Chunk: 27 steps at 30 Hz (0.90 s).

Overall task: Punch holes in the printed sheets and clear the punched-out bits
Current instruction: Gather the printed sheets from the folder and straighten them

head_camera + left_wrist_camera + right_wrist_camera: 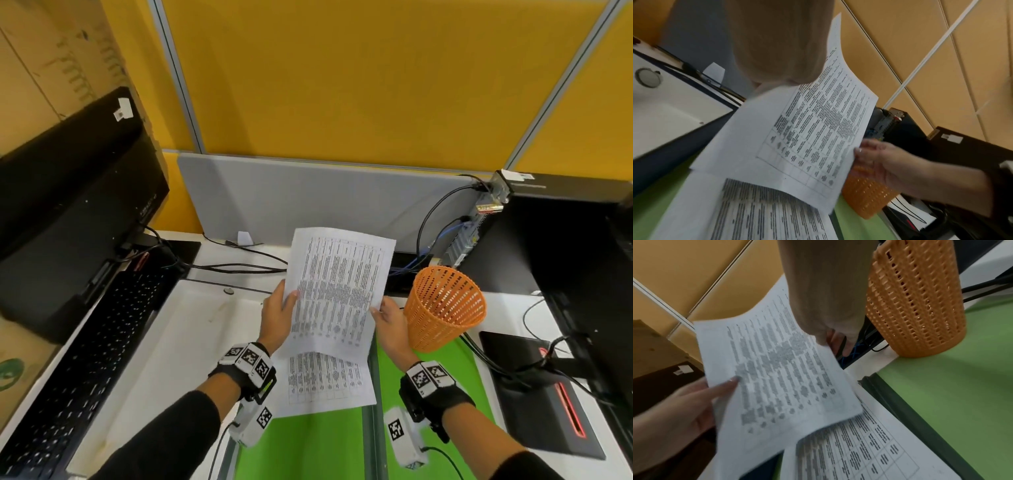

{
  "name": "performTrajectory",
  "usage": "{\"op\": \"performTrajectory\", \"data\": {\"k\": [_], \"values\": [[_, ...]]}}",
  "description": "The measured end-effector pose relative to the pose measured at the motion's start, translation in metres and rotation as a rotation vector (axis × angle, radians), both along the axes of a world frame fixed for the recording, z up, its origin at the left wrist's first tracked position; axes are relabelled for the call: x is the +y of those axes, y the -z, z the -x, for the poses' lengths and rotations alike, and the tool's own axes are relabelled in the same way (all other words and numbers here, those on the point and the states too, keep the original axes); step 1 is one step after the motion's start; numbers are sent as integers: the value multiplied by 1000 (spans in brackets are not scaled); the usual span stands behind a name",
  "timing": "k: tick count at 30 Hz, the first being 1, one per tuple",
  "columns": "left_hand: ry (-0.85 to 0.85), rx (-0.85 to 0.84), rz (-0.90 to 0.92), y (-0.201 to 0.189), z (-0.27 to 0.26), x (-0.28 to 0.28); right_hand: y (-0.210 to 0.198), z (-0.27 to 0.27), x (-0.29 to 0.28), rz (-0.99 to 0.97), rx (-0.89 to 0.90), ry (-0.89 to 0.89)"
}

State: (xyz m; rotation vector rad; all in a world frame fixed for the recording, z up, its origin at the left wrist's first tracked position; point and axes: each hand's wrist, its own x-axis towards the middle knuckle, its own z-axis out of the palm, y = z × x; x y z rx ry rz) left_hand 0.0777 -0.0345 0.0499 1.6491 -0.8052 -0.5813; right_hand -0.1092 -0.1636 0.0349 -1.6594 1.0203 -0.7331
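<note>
No word, brand or number can be read anywhere. The held sheet [337, 291], pinched between the left hand [278, 313] and the right hand [390, 323], carries a printed table whose rows are too small and blurred to make out. The lower sheet [325, 383], lying below both hands, is equally illegible. Black-and-white square markers [255, 359] sit on the wrist bands, coded patterns rather than letters
</note>
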Motion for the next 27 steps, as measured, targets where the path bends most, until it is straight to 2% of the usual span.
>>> {"op": "performTrajectory", "data": {"k": [4, 8, 10, 15, 18, 22, 27], "values": [[-77, -95, 14, -6, -33, 12, 29, -5, 1, -93, 223, 4], [-159, -113, 32, -19, -65, 37, 62, -5, 13, -191, 472, -74], [-216, -146, 39, -23, -78, 52, 75, -8, 20, -168, 546, -93], [-306, -235, -1, -21, -98, 83, 82, -24, 29, 26, 922, -108], [-328, -236, -2, -16, -102, 94, 77, -37, 33, 1, 1061, -83], [-313, -219, 21, -14, -99, 99, 70, -50, 34, -86, 1143, 20], [-290, -232, 28, -18, -97, 97, 72, -44, 22, -209, 1003, -39]]}}
